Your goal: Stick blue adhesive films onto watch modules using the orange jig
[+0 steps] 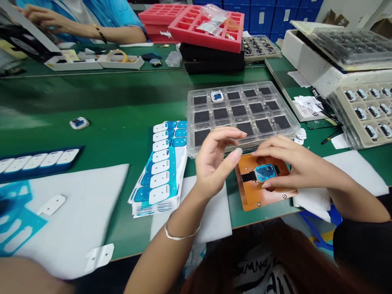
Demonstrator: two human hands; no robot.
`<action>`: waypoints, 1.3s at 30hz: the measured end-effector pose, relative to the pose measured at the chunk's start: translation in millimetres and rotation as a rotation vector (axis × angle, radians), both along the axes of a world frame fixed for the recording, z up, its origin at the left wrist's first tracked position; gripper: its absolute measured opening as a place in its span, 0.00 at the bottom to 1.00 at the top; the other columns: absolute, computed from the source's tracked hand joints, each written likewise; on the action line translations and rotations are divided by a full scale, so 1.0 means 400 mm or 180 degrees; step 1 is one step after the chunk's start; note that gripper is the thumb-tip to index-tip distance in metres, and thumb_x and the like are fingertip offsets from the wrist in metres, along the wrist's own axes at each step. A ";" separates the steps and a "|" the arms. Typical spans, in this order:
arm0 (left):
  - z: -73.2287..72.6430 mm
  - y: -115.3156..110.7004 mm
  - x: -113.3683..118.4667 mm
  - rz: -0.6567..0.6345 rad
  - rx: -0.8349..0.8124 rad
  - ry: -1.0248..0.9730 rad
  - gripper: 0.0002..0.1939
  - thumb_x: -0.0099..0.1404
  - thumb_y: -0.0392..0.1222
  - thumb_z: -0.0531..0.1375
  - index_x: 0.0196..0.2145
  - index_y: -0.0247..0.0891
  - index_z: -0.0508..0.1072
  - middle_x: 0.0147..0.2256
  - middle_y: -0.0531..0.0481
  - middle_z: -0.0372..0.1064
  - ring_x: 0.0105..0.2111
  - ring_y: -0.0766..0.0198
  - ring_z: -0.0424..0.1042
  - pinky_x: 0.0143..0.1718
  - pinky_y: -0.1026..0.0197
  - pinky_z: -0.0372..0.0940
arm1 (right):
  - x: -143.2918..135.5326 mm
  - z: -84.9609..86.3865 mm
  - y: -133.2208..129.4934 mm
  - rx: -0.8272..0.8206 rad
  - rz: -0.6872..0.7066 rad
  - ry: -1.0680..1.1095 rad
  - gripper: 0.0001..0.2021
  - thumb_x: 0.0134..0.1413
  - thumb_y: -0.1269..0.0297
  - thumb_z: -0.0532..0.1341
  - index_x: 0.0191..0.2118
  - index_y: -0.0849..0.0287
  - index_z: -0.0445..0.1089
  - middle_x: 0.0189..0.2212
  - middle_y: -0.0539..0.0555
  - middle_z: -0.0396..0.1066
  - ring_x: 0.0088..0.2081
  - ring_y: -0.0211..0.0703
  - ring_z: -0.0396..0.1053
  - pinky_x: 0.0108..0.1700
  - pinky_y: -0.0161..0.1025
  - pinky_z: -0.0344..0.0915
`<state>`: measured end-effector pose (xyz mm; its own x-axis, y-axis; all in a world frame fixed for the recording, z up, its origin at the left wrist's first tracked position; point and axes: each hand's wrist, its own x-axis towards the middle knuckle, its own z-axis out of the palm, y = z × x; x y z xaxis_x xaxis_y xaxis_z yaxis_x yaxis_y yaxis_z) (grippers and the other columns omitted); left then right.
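Note:
My left hand (219, 159) is raised in front of the clear tray, its thumb and curved fingers apart with nothing between them. An orange plate (249, 196) with screws lies at the bench's front edge. On it sits a watch-shaped part (266, 172) with a blue face and black strips at both sides. My right hand (294, 163) reaches over the plate from the right, fingers spread. Its thumb is beside the part's lower right edge, and its fingertips are above the plate's far edge. Whether the thumb touches the part, I cannot tell.
A clear tray (191, 122) with dark pads holds one watch part (217, 96). Blue-and-white sticker sheets (161, 167) are stacked on the left. Another watch part (79, 123) lies farther left. Red trays (208, 30) stand behind, and a co-worker's arm (82, 30) is across the bench.

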<state>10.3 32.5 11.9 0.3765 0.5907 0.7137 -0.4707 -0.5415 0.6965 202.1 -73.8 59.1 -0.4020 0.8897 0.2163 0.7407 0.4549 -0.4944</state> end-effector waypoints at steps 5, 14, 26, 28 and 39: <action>0.012 0.003 0.000 0.0369 -0.0245 -0.0437 0.10 0.65 0.49 0.62 0.39 0.41 0.74 0.35 0.49 0.70 0.37 0.63 0.72 0.37 0.60 0.70 | -0.033 -0.018 0.015 0.0325 0.0317 -0.0227 0.39 0.62 0.42 0.56 0.70 0.57 0.47 0.68 0.62 0.53 0.70 0.54 0.46 0.68 0.57 0.49; 0.026 0.006 -0.002 0.0565 -0.0227 -0.0665 0.10 0.65 0.50 0.62 0.31 0.42 0.74 0.28 0.51 0.66 0.31 0.64 0.69 0.34 0.59 0.67 | -0.086 -0.076 0.061 0.0444 0.0598 -0.1052 0.38 0.66 0.39 0.46 0.71 0.60 0.47 0.70 0.60 0.47 0.72 0.55 0.36 0.70 0.65 0.25; 0.024 -0.002 0.009 0.0423 -0.0102 -0.0687 0.12 0.67 0.47 0.61 0.29 0.39 0.75 0.25 0.51 0.68 0.29 0.64 0.70 0.32 0.61 0.66 | -0.075 -0.086 0.064 0.0436 0.0560 -0.0622 0.37 0.66 0.42 0.48 0.70 0.64 0.47 0.69 0.63 0.51 0.73 0.56 0.35 0.69 0.66 0.31; 0.024 -0.001 0.008 0.0421 -0.0063 -0.0714 0.11 0.67 0.47 0.60 0.29 0.39 0.75 0.25 0.51 0.68 0.29 0.64 0.70 0.32 0.61 0.66 | -0.052 -0.058 0.056 0.0678 0.0520 -0.0218 0.33 0.66 0.44 0.51 0.68 0.61 0.51 0.67 0.62 0.56 0.71 0.55 0.41 0.69 0.63 0.40; -0.002 0.003 0.002 -0.0044 0.0157 -0.0307 0.08 0.70 0.42 0.57 0.38 0.39 0.76 0.30 0.50 0.71 0.34 0.65 0.71 0.35 0.63 0.65 | 0.029 -0.004 0.028 -0.0227 0.0236 -0.0247 0.20 0.51 0.50 0.68 0.43 0.58 0.71 0.36 0.56 0.72 0.40 0.48 0.64 0.40 0.44 0.62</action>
<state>11.2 33.9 11.0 0.3125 0.5490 0.7752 -0.5421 -0.5671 0.6202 213.9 -62.5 57.3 -0.4803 0.8690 0.1191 0.7437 0.4754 -0.4700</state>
